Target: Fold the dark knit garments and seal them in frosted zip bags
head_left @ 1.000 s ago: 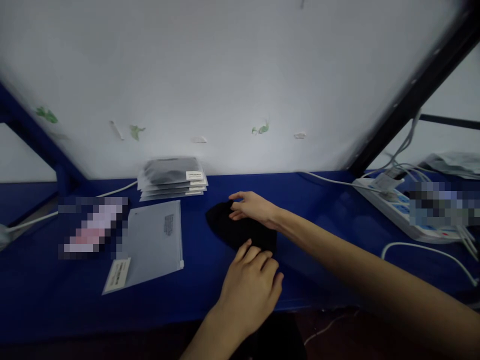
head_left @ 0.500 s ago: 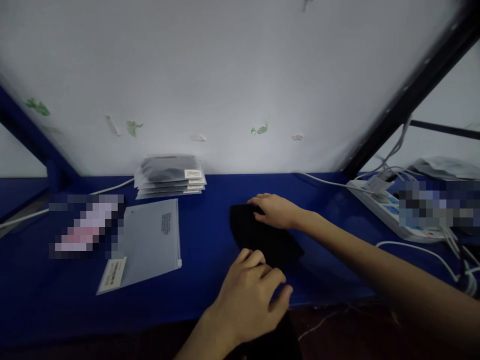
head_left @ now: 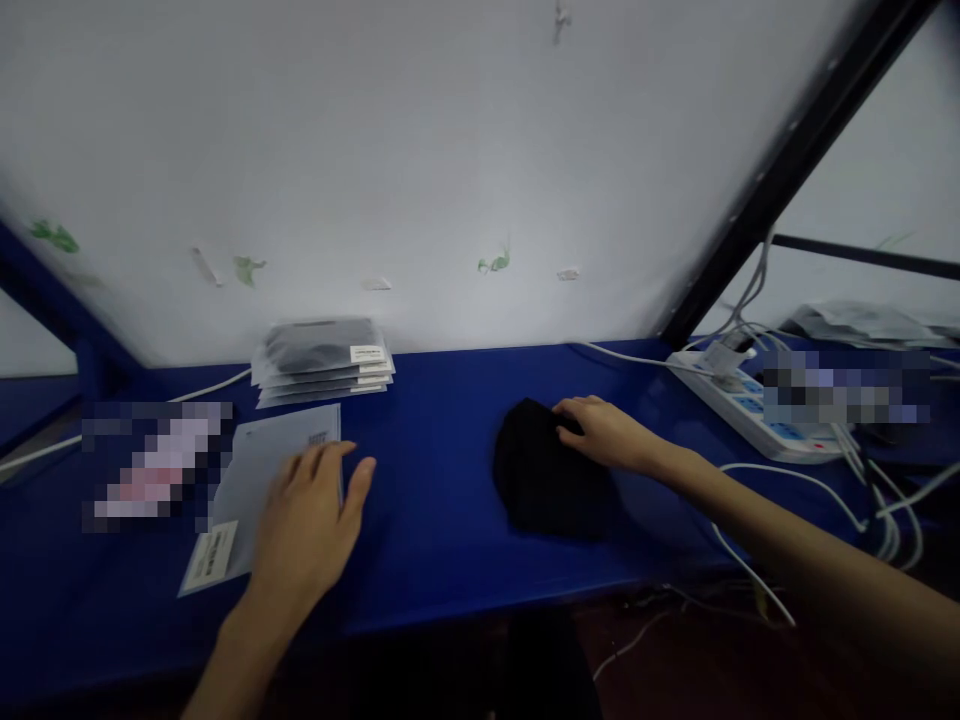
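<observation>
A folded black cloth lies on the blue table. My right hand rests on its upper right edge, fingers curled against the fabric. My left hand is stretched out with fingers apart over the right side of a flat grey plastic bag that has a white label at its near corner. The left hand holds nothing.
A stack of grey packed bags sits by the white wall. A white power strip with several cables lies at the right. A blurred patch covers something at the left. The table's front edge runs near my arms.
My left hand left the black cloth and swung left onto the flat grey bag. My right hand slid the cloth to the right.
</observation>
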{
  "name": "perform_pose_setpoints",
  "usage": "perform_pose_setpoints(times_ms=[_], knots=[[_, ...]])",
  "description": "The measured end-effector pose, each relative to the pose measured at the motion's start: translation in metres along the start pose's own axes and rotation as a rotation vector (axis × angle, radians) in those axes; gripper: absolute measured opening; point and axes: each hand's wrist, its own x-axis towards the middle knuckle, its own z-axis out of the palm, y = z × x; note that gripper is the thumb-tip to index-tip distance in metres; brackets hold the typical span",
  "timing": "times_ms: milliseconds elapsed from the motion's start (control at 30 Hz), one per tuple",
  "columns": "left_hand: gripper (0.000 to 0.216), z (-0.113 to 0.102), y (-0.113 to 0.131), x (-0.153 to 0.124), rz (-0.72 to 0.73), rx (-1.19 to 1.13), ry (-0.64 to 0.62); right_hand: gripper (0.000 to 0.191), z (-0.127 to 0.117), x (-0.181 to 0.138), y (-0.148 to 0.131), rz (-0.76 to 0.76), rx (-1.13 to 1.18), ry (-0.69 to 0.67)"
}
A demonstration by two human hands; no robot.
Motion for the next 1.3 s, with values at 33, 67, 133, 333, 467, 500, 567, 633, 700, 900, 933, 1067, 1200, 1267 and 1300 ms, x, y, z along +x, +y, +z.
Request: perform_pose_setpoints(times_ms=[33,67,133,333,467,500,567,633,700,900,933,1067,1200,1267,1300], knots=[[0.062,-0.002,-0.01,0.002,-0.056,0.071,-0.045,0.036,0.002,-0.003,0.0,0.003,0.007,0.02],[0.066,-0.003,-0.017,0.003,-0.096,0.128,-0.09,0.036,0.003,-0.006,0.0,0.009,0.015,0.044],[0.068,-0.003,-0.024,0.002,-0.118,0.197,-0.176,0.036,0.006,-0.011,-0.003,0.024,0.03,0.094],[0.051,0.003,0.004,-0.008,0.034,0.165,-0.322,0.036,0.008,-0.016,-0.009,0.031,0.058,0.148],[0.042,0.006,0.033,-0.005,0.163,0.035,-0.358,0.035,0.007,-0.018,-0.009,0.003,0.052,0.138],[0.04,0.007,0.038,-0.002,0.194,0.006,-0.368,0.035,0.006,-0.019,-0.008,-0.009,0.051,0.134],[0.034,0.01,0.047,0.007,0.258,-0.049,-0.387,0.034,0.005,-0.02,-0.007,-0.042,0.063,0.121],[0.028,0.015,0.052,0.018,0.327,-0.106,-0.386,0.034,0.002,-0.021,-0.006,-0.084,0.101,0.092],[0.024,0.022,0.056,0.03,0.397,-0.16,-0.368,0.034,-0.003,-0.022,-0.006,-0.116,0.143,0.049],[0.012,0.044,0.062,0.063,0.491,-0.263,-0.328,0.034,-0.012,-0.02,-0.018,-0.061,0.117,0.006],[0.011,0.047,0.062,0.066,0.496,-0.286,-0.317,0.034,-0.012,-0.019,-0.019,-0.053,0.102,0.005],[0.01,0.056,0.063,0.068,0.488,-0.381,-0.266,0.03,-0.013,-0.019,-0.026,-0.081,0.085,-0.029],[0.008,0.059,0.061,0.067,0.502,-0.416,-0.245,0.027,-0.026,-0.021,-0.048,-0.184,0.112,0.069],[0.009,0.059,0.06,0.068,0.502,-0.429,-0.24,0.024,-0.031,-0.02,-0.065,-0.226,0.096,0.167],[0.009,0.059,0.06,0.068,0.493,-0.434,-0.241,0.023,-0.031,-0.018,-0.074,-0.248,0.081,0.215]])
